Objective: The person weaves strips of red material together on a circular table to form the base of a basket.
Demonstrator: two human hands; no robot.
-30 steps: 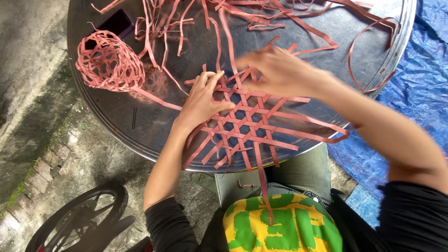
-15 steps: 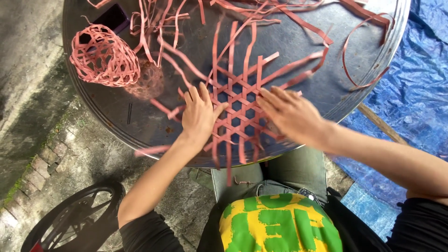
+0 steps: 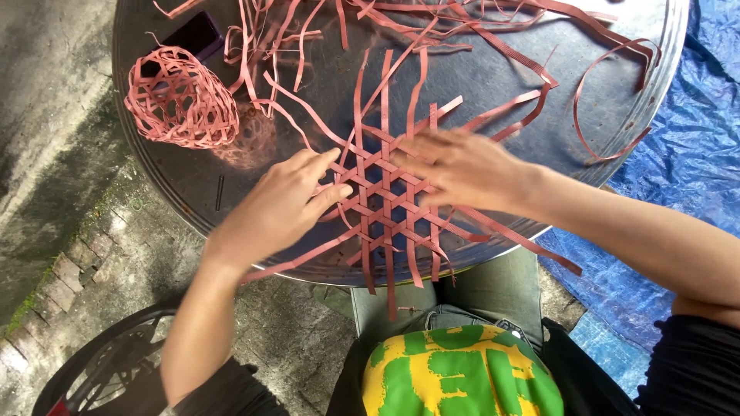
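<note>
View: single head-worn camera | Facing: steeply down, close over round dark metal tabletop [image 3: 539,139] | Frame: tabletop fills 9 to 3 o'clock, rim cut off at 12 | Centre: flat pink woven strip lattice [image 3: 389,204] | 6 o'clock: own lap | 3 o'clock: blue tarpaulin [image 3: 694,154] | Shared views: none
</note>
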